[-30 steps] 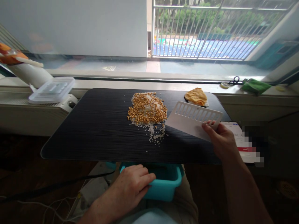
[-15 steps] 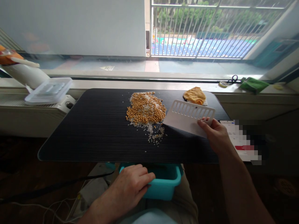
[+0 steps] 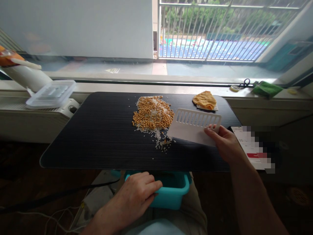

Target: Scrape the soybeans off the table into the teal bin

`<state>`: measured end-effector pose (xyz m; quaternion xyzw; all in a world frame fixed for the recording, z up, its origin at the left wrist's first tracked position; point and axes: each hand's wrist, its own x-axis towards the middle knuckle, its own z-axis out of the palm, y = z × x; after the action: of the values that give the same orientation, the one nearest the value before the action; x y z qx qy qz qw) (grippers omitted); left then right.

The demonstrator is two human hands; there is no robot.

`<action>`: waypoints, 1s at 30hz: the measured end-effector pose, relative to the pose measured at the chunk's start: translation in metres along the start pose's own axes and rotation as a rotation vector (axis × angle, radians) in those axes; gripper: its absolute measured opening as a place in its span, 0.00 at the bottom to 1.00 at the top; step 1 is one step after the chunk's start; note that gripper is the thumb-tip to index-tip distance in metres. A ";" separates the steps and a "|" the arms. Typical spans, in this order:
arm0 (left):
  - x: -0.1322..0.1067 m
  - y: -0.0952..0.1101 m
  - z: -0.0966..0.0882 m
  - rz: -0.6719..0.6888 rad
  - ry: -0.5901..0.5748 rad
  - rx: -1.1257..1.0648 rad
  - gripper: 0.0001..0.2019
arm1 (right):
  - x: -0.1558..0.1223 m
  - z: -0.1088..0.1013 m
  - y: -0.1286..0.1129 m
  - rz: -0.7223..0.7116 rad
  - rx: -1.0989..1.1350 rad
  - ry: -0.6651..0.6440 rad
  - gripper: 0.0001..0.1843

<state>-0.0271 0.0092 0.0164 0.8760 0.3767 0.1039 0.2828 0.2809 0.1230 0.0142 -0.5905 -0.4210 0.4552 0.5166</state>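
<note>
My right hand [image 3: 223,140] pinches the right end of a white slotted plastic scraper [image 3: 188,132], thumb on top. The scraper's left end is close to a pile of soybeans [image 3: 153,114] mixed with white rice on the black table [image 3: 97,137]. Loose rice grains [image 3: 162,143] lie scattered at the pile's near side, just left of the scraper. My left hand [image 3: 141,189] is closed over the rim of a turquoise plastic basin [image 3: 171,195], which sits at my lap below the table's front edge. Part of the basin is hidden under the table and behind that hand.
A folded yellow cloth [image 3: 205,100] lies at the table's back right. At the right edge is a phone [image 3: 244,140], partly blurred out. A clear plastic lid [image 3: 52,94] rests on the left radiator; a green cloth [image 3: 267,88] and black scissors [image 3: 245,83] are on the windowsill.
The scraper in my right hand has tilted and shifted slightly left and towards me, its left end now nearer the loose rice. My left hand stays on the basin's rim.
</note>
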 end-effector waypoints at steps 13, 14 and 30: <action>0.000 -0.001 0.000 0.020 0.027 0.005 0.10 | -0.012 -0.002 -0.009 0.007 -0.069 -0.078 0.15; 0.000 -0.001 0.000 0.019 0.029 0.007 0.10 | -0.013 -0.001 -0.010 0.014 -0.074 -0.088 0.16; -0.003 -0.003 0.000 0.019 0.034 0.036 0.09 | -0.041 -0.003 -0.024 0.164 -0.144 -0.305 0.15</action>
<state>-0.0310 0.0085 0.0145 0.8827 0.3747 0.1147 0.2594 0.2742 0.0857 0.0428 -0.5824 -0.4763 0.5489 0.3643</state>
